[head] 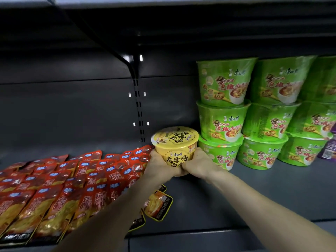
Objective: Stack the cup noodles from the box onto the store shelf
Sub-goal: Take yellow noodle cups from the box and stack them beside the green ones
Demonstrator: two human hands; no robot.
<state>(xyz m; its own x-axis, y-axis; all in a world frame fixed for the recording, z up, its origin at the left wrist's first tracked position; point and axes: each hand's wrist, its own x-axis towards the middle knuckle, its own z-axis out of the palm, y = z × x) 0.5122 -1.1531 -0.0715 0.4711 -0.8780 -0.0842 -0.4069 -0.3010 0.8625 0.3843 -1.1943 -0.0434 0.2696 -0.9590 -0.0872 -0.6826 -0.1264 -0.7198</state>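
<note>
1. Yellow round foil-lidded noodle cup (175, 146) upright over dark grey metal shelf (272, 188), just beside stacked green noodle cups (221, 122)
2. Left grip (160, 164) and right grip (198, 163) both clasp its lower sides
3. Red flat snack pouches (63, 182) lie on the cup's other side

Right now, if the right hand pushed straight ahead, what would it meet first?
Probably the back panel; the shelf beyond the right hand and its yellow cup looks free, though the green cups stand close alongside.
</note>
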